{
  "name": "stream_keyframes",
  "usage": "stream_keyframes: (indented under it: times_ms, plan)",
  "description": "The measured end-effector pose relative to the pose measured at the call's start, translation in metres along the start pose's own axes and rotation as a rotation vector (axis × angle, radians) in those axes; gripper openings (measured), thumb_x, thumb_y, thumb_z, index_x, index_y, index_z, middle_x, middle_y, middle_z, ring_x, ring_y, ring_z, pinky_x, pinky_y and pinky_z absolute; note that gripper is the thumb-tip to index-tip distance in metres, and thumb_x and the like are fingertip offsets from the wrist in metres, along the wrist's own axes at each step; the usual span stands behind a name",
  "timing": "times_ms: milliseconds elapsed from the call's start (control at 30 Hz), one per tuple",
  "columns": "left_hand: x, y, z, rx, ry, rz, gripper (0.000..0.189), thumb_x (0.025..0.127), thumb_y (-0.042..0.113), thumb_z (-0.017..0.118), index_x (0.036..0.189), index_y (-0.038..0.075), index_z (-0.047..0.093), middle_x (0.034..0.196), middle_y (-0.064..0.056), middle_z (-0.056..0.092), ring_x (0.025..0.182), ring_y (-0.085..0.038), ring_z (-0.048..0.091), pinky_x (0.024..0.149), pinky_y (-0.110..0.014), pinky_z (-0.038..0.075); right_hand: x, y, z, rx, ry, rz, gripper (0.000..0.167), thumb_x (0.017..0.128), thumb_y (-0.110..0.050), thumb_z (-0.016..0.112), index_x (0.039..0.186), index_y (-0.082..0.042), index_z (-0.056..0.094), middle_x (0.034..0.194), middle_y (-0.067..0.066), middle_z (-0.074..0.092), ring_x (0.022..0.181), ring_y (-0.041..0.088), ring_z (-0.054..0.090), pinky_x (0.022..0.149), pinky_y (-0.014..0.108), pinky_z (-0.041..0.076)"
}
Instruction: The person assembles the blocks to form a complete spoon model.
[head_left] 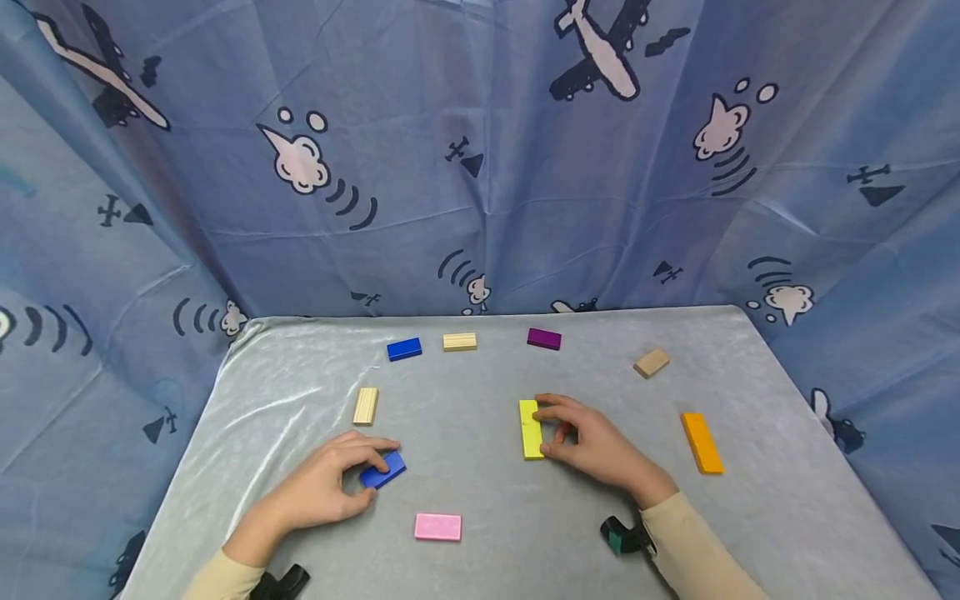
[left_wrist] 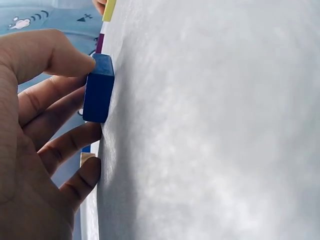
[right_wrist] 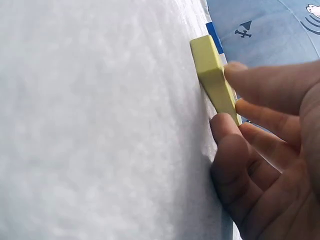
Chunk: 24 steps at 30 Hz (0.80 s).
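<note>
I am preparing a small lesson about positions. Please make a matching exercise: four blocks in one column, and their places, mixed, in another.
1. Pink rectangular block
2. Orange rectangular block
3. Purple rectangular block
4. Yellow rectangular block

A. Farthest right of all blocks
B. Touched by the right hand
C. Near the far edge of the table
D. Lowest in the head view

Pairs: 1-D; 2-A; 3-C; 4-B

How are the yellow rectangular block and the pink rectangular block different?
The yellow rectangular block looks longer than the pink rectangular block. The yellow one runs roughly front to back; the pink one lies side to side. The right hand touches the yellow one, but no hand touches the pink one. Both have straight edges.
</note>
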<state>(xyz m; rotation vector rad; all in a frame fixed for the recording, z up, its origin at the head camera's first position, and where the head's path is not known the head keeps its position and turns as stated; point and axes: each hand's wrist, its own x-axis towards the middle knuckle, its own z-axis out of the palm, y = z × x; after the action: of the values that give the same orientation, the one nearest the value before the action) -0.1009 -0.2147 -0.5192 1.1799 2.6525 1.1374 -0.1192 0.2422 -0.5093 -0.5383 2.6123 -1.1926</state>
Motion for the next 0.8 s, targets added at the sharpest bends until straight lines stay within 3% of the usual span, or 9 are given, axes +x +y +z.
stream_keyframes:
  times_ms: [167,433,800]
  plan:
    - [-0.001,-0.002,-0.002,-0.055,-0.028,-0.014,0.047,0.073,-0.006,0.08,0.113,0.02,0.078,0.144,0.002,0.07,0.128,-0.016,0.064,0.104,-0.033,0.051,0.003,0.001,-0.002,0.0,-0.006,0.014,0.041,0.095,-0.016,0.086,0.134,-0.013,0.074,0.159,0.008,0.057,0.087,0.011,0.062,0.078,0.028,0.052]
    - [0.002,-0.007,-0.007,-0.088,-0.134,-0.045,0.056,0.073,-0.008,0.076,0.119,0.024,0.076,0.15,0.004,0.066,0.133,-0.016,0.059,0.107,-0.036,0.049,0.004,-0.001,-0.002,0.006,-0.013,0.019,0.041,0.094,-0.017,0.087,0.133,-0.01,0.075,0.157,0.009,0.058,0.086,0.012,0.061,0.077,0.028,0.052]
    - [0.009,-0.017,-0.016,-0.118,-0.169,0.046,0.047,0.082,-0.001,0.088,0.122,0.022,0.077,0.146,-0.002,0.068,0.133,-0.025,0.062,0.11,-0.039,0.05,0.005,0.007,0.001,0.033,0.004,0.013,0.042,0.095,-0.02,0.088,0.134,-0.014,0.075,0.157,0.007,0.059,0.088,0.013,0.062,0.079,0.028,0.052]
